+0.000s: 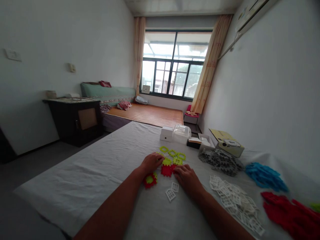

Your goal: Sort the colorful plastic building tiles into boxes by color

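Red toothed plastic tile (166, 171) set mid-table on white cloth (100, 173), yellow-green toothed plastic tile (166, 162) abutted at 12 o'clock; locking cannot be told. Red tile flanked by left hand (152, 162) at 10, right hand (187, 177) at 3; grips hidden. Red-and-yellow-green toothed piece (149, 180), at 8, seemingly joined already. Apparently left unjoined: two white plastic lattice panels (170, 195) at 6; grey (222, 161), blue (266, 176) plastic heaps at 3.

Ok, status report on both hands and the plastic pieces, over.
Left hand at lime piece. Right hand at red pieces. Grips unclear. Two white lattice pieces between forearms, apparently not blocking.
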### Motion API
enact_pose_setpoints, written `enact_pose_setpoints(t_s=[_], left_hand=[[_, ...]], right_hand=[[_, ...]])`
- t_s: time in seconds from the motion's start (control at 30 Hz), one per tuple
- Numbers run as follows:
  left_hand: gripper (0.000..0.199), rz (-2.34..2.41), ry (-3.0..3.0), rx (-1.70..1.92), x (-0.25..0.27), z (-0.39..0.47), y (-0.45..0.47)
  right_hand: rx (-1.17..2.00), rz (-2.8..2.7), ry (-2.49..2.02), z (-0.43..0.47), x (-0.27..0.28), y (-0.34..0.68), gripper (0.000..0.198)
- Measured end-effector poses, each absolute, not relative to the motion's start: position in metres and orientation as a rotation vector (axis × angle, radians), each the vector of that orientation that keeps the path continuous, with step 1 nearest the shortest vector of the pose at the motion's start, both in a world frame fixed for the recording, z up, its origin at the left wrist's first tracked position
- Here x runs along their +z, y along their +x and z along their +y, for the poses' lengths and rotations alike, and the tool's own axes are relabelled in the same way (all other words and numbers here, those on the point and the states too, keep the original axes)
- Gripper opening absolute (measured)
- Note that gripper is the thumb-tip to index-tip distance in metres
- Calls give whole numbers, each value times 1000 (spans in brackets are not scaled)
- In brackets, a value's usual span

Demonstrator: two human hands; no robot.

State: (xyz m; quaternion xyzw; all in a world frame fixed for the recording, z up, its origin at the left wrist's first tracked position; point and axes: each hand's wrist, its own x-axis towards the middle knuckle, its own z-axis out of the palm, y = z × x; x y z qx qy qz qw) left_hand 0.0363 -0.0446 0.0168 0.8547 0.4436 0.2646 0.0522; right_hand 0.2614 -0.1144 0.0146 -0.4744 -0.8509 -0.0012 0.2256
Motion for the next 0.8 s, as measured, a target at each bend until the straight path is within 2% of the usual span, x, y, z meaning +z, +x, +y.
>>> enact_pose_setpoints(t_s=[0.13,0.3,0.57,0.8], left_hand=[[29,1356,2605,804,17,-46,36],[28,1368,2604,801,17,-48,37],[27,1395,2601,805,20,-50,39],[25,1386,2592,814,16,-45,42]], right_hand=[[56,-2333,-1274,-121,15,268,21],[62,-2271,-1323,-114,8,278,33],[188,-2300,-1239,-114,10,282,21],[319,-2284,-1219,-109,6,283,22]])
